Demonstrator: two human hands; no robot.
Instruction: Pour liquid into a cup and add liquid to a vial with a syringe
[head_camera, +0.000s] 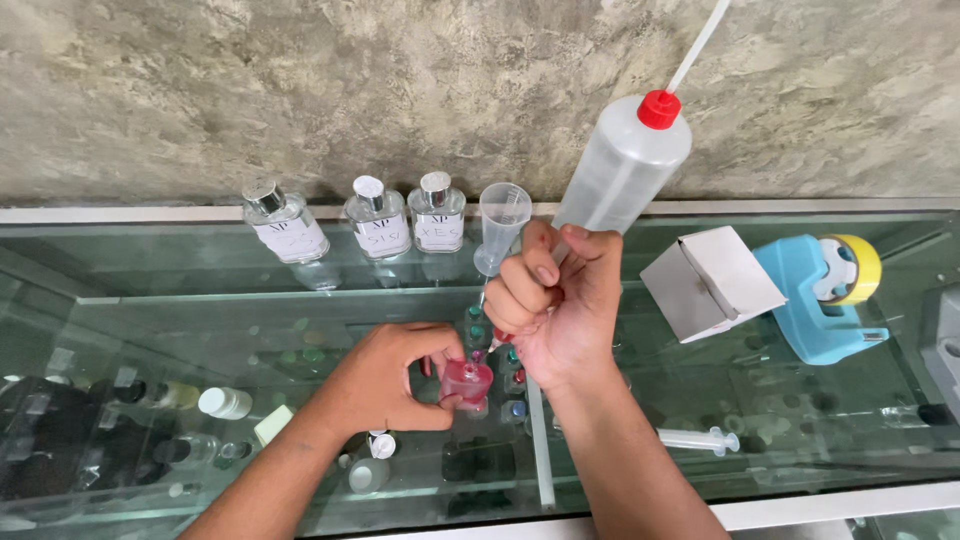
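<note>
The left hand (385, 385) has its fingers clamped on the small pink bottle (467, 381) standing on the glass desk (700, 480); being glass, small and likely slippery, it is best gripped by its flat sides. The right hand (555, 300) is clenched around the soft, light squeeze bottle (622, 165), tilted over it. Open room lies rightward before the syringe (697, 438), white box (712, 282) and blue tape dispenser (820, 300); the desk's near edge is close.

Squeeze bottle tipped over a small pink bottle on a glass counter

The translucent plastic squeeze bottle with a red cap (622, 165) leans toward 1 o'clock, base clenched in the right hand (555, 300). At its 7 o'clock, the small pink glass bottle (467, 381) stands upright on the glass, mouth open, pinched by the left hand (385, 385).
</note>
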